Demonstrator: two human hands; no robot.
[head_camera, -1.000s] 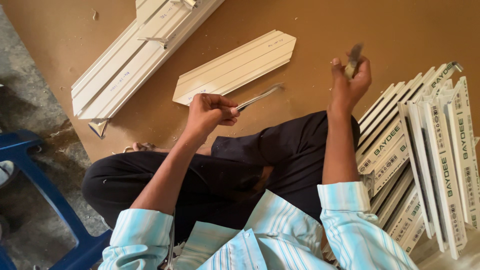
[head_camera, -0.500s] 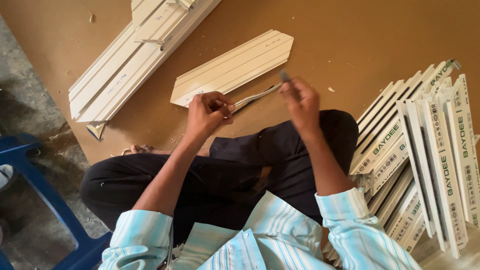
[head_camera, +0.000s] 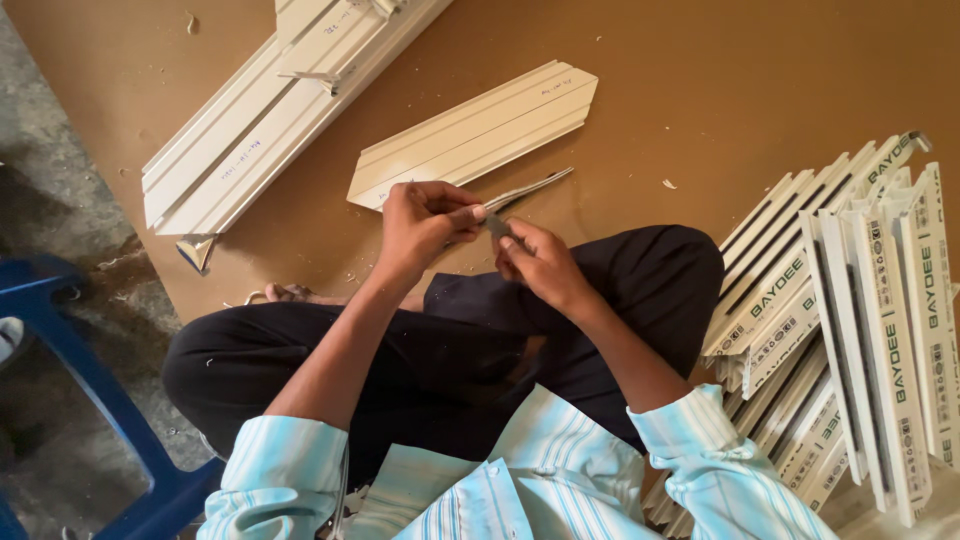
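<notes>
The person sits cross-legged on a brown board floor (head_camera: 760, 90), seen from above, with both hands brought together just over the knees. The left hand (head_camera: 425, 215) is closed around the near end of a thin pale strip (head_camera: 530, 190), a narrow sliver of whitish material that runs up and to the right from the fist and ends in a point over the bare floor. The right hand (head_camera: 540, 265) sits just beside the left, lower and to the right, its fingers pinched shut on a small dark grey blade-like tool (head_camera: 497, 227); the tip of that tool meets the strip right where the strip leaves the left fist. So the strip lies between the two hands at its near end and reaches out beyond both of them at its far end. Just above the hands, a short cream profile piece (head_camera: 475, 130) with angled ends lies flat on the floor, apart from the strip. Farther up left lie longer white profile lengths (head_camera: 260, 120). To the right, a stack of white profile sections (head_camera: 850, 320) leans close to the person's right knee. A blue plastic chair (head_camera: 70, 360) stands at the lower left.
</notes>
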